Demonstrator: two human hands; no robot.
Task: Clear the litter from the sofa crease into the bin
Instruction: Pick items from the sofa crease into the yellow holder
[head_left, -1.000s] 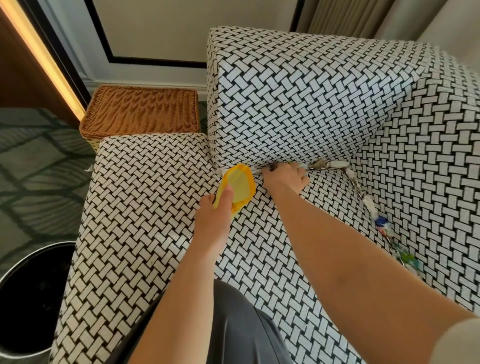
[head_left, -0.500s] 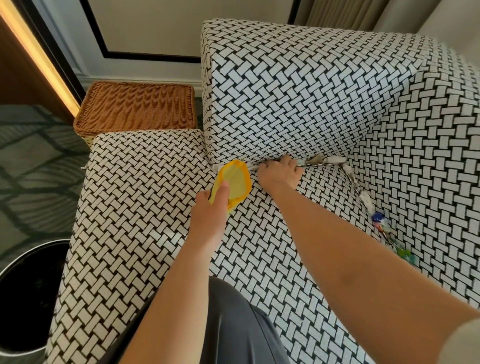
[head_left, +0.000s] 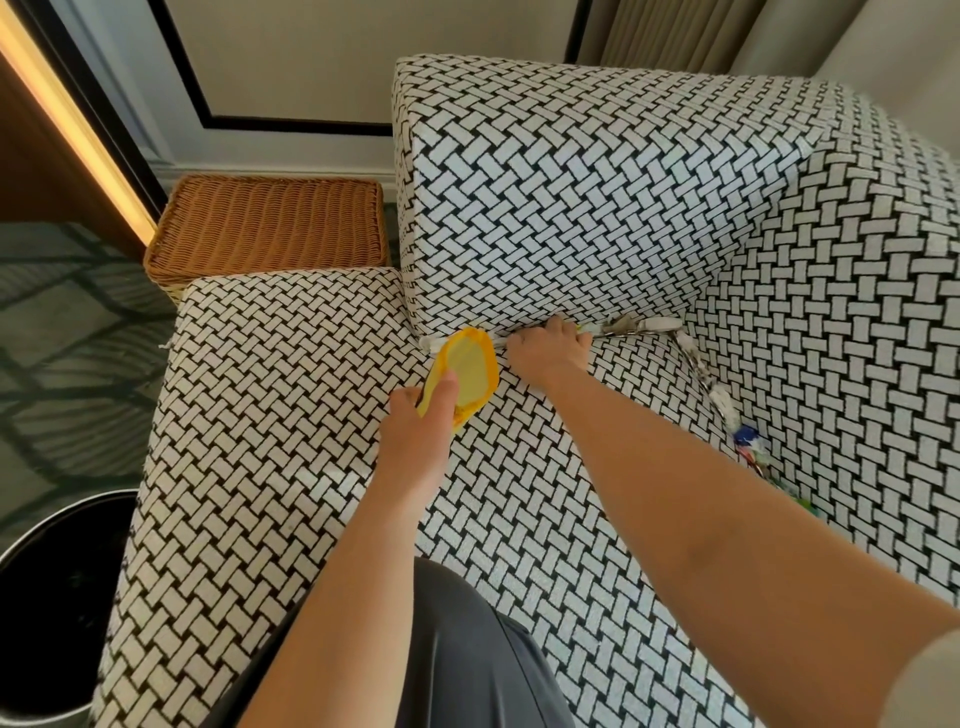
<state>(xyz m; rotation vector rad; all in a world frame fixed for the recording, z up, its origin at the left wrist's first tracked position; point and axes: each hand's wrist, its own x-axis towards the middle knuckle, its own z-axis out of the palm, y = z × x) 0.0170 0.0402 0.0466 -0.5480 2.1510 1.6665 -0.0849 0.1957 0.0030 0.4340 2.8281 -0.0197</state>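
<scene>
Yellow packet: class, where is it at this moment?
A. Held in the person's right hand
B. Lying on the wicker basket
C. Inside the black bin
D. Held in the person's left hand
D: the left hand holds the yellow packet, with the thumb pressed across its face.

Both bare arms stretch forward, the right one coming in from the lower right. The left hand (head_left: 415, 436) pinches a yellow packet (head_left: 467, 371), with the thumb pressed on top. The right hand (head_left: 548, 348) lies knuckles up, fingers curled downward (the fingertips are hidden).
</scene>
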